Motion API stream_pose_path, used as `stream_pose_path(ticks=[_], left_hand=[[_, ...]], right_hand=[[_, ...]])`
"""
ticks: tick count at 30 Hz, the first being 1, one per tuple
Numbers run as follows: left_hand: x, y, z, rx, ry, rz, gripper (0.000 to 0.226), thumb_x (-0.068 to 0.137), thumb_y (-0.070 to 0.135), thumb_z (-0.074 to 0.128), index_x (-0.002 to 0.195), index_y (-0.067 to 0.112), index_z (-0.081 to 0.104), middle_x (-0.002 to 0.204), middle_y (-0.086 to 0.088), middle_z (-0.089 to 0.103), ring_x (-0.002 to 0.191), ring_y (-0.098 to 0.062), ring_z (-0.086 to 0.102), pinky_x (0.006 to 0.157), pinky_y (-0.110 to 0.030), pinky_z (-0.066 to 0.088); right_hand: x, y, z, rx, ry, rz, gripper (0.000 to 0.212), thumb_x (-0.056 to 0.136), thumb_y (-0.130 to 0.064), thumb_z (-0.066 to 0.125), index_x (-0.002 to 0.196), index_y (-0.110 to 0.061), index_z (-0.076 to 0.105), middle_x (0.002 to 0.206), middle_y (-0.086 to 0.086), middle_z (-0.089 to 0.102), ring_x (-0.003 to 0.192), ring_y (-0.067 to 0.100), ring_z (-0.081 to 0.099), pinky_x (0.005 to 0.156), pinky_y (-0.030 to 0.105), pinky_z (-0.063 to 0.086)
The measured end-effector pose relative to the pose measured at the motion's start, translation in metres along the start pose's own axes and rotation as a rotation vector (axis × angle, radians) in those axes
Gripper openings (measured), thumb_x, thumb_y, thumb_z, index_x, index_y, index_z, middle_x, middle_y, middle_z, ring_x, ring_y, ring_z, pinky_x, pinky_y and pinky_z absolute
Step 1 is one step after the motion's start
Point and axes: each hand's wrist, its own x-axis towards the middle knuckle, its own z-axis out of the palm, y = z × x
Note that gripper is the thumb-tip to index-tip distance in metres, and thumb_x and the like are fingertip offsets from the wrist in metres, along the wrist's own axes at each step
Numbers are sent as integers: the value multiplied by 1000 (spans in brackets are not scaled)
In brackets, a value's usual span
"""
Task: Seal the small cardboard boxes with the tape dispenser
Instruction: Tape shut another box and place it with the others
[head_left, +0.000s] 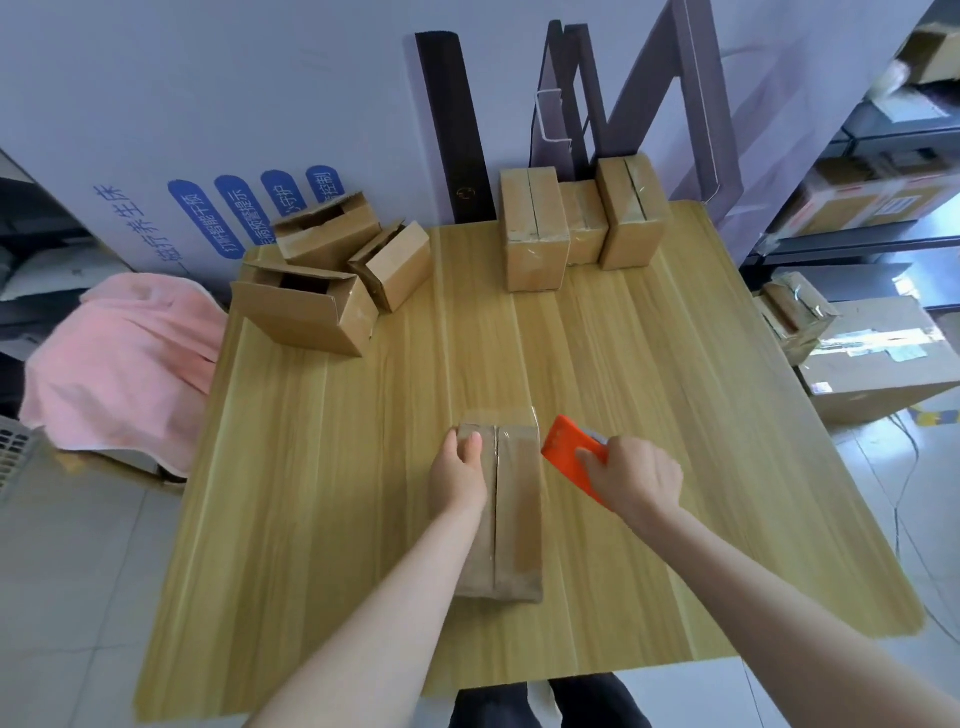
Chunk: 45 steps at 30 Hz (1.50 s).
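A small cardboard box (514, 509) stands on the wooden table (337, 493) in front of me, its top flaps closed along a centre seam with clear tape at its far end. My left hand (460, 470) grips the box's far left top edge, fingers curled over it. My right hand (634, 478) grips the orange tape dispenser (569, 449) just right of the box's far end. Three open boxes (322, 280) lie at the table's far left. Three closed, taped boxes (576, 223) stand at the far right.
A pink cloth (124, 358) drapes over something left of the table. A large white carton with blue print (171, 156) and dark boards (454, 124) lean behind. Shelves and cardboard boxes (878, 353) fill the right side; a cable runs on the floor there.
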Motion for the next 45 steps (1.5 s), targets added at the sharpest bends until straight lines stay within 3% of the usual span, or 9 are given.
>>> stream_pose_path(ticks=[6, 9, 12, 15, 19, 23, 30, 36, 45], left_hand=[[-29, 22, 26, -516, 143, -267, 49, 101, 33, 42, 147, 24, 33, 148, 0, 42, 131, -24, 44, 102, -30, 32], [-35, 25, 25, -581, 103, -305, 50, 101, 33, 40, 149, 27, 29, 149, 2, 39, 131, -23, 43, 97, -29, 32], [-30, 22, 16, -561, 39, -272, 51, 100, 29, 42, 149, 23, 29, 150, -3, 38, 132, -27, 42, 109, -40, 34], [-30, 18, -1, -324, 59, -114, 60, 96, 27, 53, 150, 18, 27, 150, -8, 37, 136, -27, 38, 111, -42, 33], [-39, 10, -21, 183, 273, 398, 48, 89, 9, 64, 135, 13, 51, 134, -6, 49, 126, -23, 45, 103, -30, 38], [-37, 18, -22, 454, 33, 797, 35, 92, 4, 54, 126, 8, 61, 132, -5, 57, 127, -23, 47, 108, -27, 35], [-20, 43, -10, 573, -181, 538, 47, 93, 15, 56, 138, 20, 42, 142, 6, 42, 128, -12, 37, 89, -20, 30], [0, 73, -10, 844, -341, 561, 64, 77, 21, 76, 134, 16, 48, 133, -3, 48, 122, -25, 46, 97, -34, 43], [14, 105, -6, 1153, -534, 499, 49, 74, 33, 76, 114, 26, 48, 120, 2, 49, 107, -25, 54, 77, -33, 44]], right_hand=[[-17, -4, -36, 645, 199, 108, 51, 85, -56, 50, 56, -14, 53, 45, -6, 51, 45, 17, 54, 46, 25, 37], [-34, -11, -28, 1009, 198, 202, 50, 83, -53, 57, 51, -15, 49, 41, -8, 41, 39, 9, 38, 46, 27, 33], [-47, -15, -10, 1108, 179, 254, 50, 90, -47, 60, 55, -11, 50, 43, -7, 42, 43, 12, 39, 43, 26, 32], [-50, -17, -4, 1121, 190, 214, 51, 90, -47, 60, 53, -14, 47, 36, -10, 41, 35, 4, 37, 40, 23, 32], [-49, -18, -4, 1148, 186, 215, 49, 89, -47, 61, 55, -13, 47, 37, -10, 41, 33, 4, 35, 36, 17, 29], [-49, -15, -4, 1198, 175, 233, 48, 89, -47, 61, 60, -10, 51, 44, -6, 45, 35, 5, 39, 36, 16, 31], [-49, -14, -8, 1283, 171, 262, 49, 90, -46, 61, 56, -13, 48, 36, -10, 44, 31, 2, 38, 33, 13, 30], [-45, -10, -9, 1323, 145, 294, 49, 89, -48, 62, 60, -9, 53, 38, -9, 48, 33, 3, 43, 34, 14, 34], [-42, -8, -5, 1356, 156, 321, 48, 88, -48, 63, 58, -13, 50, 39, -10, 48, 35, 3, 43, 36, 15, 34]])
